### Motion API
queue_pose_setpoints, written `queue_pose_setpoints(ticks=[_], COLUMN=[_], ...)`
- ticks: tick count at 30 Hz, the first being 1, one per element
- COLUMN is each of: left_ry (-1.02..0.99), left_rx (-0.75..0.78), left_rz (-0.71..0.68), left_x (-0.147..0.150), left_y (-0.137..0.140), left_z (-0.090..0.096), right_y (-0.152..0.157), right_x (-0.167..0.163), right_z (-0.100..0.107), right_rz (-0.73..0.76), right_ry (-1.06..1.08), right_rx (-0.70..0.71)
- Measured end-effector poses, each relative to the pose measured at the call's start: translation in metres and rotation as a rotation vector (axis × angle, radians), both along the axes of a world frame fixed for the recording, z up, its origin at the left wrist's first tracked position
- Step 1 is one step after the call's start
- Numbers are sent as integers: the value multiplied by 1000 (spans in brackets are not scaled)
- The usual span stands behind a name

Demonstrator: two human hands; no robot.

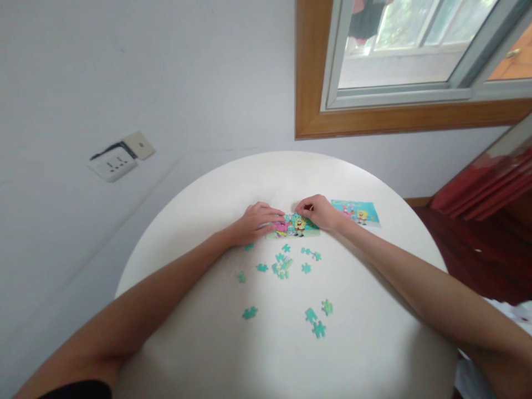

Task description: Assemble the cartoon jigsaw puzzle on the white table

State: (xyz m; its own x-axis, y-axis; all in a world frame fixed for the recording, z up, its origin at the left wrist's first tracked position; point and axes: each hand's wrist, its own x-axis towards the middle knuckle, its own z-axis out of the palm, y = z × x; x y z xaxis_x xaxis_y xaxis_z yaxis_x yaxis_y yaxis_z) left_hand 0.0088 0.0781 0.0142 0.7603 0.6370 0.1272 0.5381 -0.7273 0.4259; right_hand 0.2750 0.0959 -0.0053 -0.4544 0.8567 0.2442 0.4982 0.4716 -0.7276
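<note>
A partly assembled jigsaw puzzle [293, 228] with cartoon figures in pink and yellow lies on the white table. My left hand [258, 223] rests on its left side, fingers stretched out flat over the pieces. At the puzzle's upper right edge is my right hand [316, 211], thumb and fingers pinched together. Whatever sits between those fingertips is too small to make out. Loose turquoise puzzle pieces [283, 266] are scattered on the near side of the puzzle. Beyond my right wrist lies a picture card [361, 213] with the same figures, partly covered by the hand.
More loose pieces, a single piece [250, 313] and a small group [318, 329], lie closer to me on the round white table [199, 343]. A wall with a socket [112, 164] stands at the left. The window frame [307, 124] is behind the table.
</note>
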Motion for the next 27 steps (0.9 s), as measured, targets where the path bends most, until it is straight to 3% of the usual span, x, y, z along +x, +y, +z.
queue_pose_setpoints(ticks=[10,17,22,27], left_ry=[2,46,33,23], left_rx=[32,64,72,62], left_rz=[-4,-27,-45,-39], left_x=[0,0,-2,-1], left_y=[0,2,3,3], left_z=[-1,-2,-4,-3], right_y=[2,-3,-2,0], right_x=[-2,-6,-2,4], right_z=[-3,2,4,-2], right_rz=[10,-67,-133,-45], right_ry=[-62,-169,-106,-111], right_rx=[65,173,239,295])
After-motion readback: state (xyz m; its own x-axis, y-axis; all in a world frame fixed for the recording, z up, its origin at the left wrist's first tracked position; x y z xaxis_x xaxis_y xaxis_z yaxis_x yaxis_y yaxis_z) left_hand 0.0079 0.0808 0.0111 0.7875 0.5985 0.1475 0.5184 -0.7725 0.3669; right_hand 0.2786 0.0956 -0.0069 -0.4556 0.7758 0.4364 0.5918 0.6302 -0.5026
